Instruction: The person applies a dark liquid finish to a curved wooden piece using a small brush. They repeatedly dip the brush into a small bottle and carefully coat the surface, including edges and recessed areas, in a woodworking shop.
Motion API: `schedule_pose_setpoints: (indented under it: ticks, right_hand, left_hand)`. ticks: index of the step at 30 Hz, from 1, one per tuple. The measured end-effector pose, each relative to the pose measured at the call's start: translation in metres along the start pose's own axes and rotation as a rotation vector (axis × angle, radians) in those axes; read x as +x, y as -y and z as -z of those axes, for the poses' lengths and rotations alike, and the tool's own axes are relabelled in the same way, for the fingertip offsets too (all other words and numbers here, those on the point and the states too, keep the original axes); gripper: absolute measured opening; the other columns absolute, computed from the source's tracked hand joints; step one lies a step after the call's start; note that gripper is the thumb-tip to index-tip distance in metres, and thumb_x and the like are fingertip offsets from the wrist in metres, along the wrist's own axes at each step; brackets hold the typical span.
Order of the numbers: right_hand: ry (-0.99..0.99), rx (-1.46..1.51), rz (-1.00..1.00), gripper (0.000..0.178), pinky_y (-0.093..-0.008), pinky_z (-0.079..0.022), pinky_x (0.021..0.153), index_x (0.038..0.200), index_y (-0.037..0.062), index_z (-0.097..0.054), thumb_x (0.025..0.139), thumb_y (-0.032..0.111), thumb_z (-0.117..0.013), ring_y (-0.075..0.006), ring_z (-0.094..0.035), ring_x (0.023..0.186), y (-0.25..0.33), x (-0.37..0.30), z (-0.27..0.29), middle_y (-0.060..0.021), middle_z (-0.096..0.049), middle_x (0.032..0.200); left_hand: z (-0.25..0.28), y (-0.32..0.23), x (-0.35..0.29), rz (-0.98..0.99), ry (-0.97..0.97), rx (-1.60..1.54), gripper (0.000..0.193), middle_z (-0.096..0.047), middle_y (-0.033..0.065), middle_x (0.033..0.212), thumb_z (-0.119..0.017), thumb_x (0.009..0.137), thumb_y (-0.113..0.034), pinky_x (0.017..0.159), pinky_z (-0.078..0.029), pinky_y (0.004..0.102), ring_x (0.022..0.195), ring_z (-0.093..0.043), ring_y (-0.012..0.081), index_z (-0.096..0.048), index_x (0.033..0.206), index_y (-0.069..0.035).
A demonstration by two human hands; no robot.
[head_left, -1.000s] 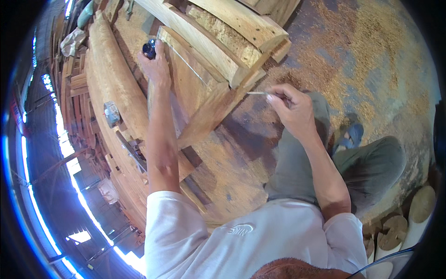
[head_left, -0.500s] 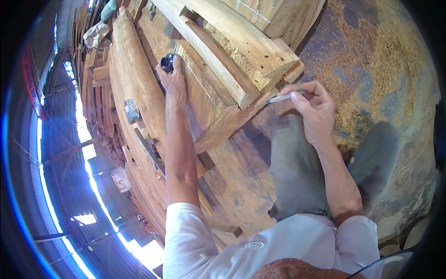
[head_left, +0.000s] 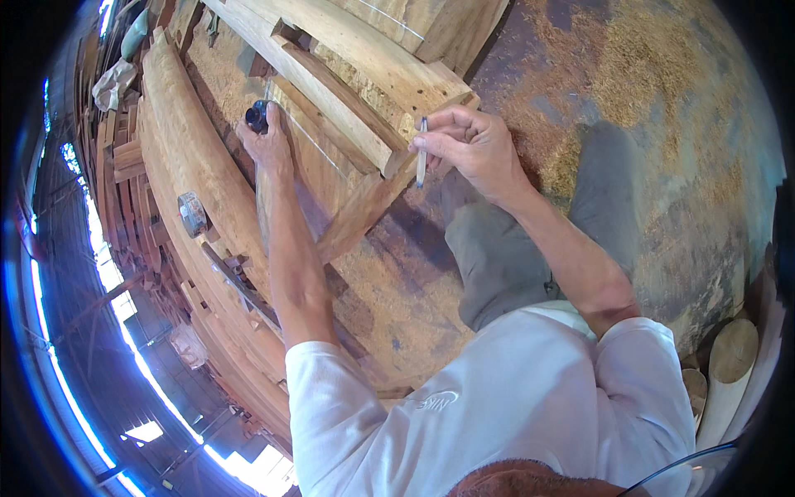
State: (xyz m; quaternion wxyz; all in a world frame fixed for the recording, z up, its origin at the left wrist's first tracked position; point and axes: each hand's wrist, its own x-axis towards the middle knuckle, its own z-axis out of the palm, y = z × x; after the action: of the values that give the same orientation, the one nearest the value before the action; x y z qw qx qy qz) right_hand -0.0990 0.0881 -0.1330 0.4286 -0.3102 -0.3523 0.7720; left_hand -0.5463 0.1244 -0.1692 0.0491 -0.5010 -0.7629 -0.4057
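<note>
My left hand point(head_left: 269, 151) is closed round a small dark blue-and-black device point(head_left: 258, 116) with a round end, resting at the left edge of a flat timber point(head_left: 310, 170) that bears a thin pale line. Its exact kind is hard to make out. Between thumb and fingertips of my right hand point(head_left: 479, 153) is a slim pale pen point(head_left: 421, 153), held nearly upright. The pen is close to the end of a raised squared beam point(head_left: 348, 116); whether it touches the wood I cannot tell.
Long rounded logs point(head_left: 195, 124) lie to the left, with a roll of tape point(head_left: 192, 214) and a dark metal tool point(head_left: 240, 282) on them. Stacked boards point(head_left: 124, 161) stand beyond. Sawdust point(head_left: 654, 58) covers the floor at right; log ends point(head_left: 733, 352) sit at lower right.
My right hand has moved left toward the beam's end, and the pen has turned from nearly level to upright. My left hand keeps its hold by the timber; the whole view has shifted.
</note>
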Motion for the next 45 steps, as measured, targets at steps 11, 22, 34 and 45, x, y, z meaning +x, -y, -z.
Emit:
schedule_pose_setpoints:
  ticks: [11,22,34,45]
  right_hand:
    - [0.016,-0.227,-0.130,0.025,-0.0258,-0.054,0.065,0.114,0.0008,-0.075,0.107,0.023,-0.067,-0.0078,-0.064,0.069,-0.011,-0.038,0.057,-0.0040,-0.072,0.085]
    - [0.131,-0.790,0.075,0.024,-0.0360,-0.056,0.073,0.116,-0.0004,-0.077,0.098,0.016,-0.072,-0.0201,-0.072,0.077,-0.016,-0.101,0.112,-0.0129,-0.077,0.093]
    - [0.207,-0.553,0.022,0.022,-0.0286,-0.055,0.077,0.118,0.0013,-0.079,0.102,0.014,-0.072,-0.0088,-0.069,0.085,0.013,-0.107,0.083,-0.0079,-0.079,0.098]
    - [0.218,-0.551,-0.099,0.027,-0.0291,-0.055,0.076,0.123,-0.0009,-0.076,0.101,0.013,-0.069,-0.0115,-0.070,0.084,0.026,-0.105,0.086,-0.0051,-0.076,0.092]
  left_hand:
    - [0.044,-0.154,-0.124,0.144,0.093,-0.106,0.048,-0.070,0.0091,0.108,-0.088,0.092,-0.022,0.087,-0.054,0.0335,0.096,-0.067,0.0187,-0.063,0.125,0.002]
    - [0.031,-0.222,-0.322,0.244,0.244,-0.207,0.051,-0.066,0.0082,0.123,-0.087,0.091,-0.009,0.097,-0.055,0.0310,0.108,-0.067,0.0150,-0.061,0.134,-0.001]
    - [0.015,-0.257,-0.327,-0.003,0.140,-0.059,0.055,-0.070,0.0137,0.119,-0.093,0.083,-0.013,0.098,-0.055,0.0374,0.108,-0.069,0.0256,-0.065,0.129,0.001]
    - [0.018,-0.277,-0.330,-0.048,0.106,0.000,0.061,-0.068,0.0162,0.116,-0.098,0.075,-0.016,0.097,-0.054,0.0415,0.108,-0.068,0.0333,-0.068,0.127,0.000]
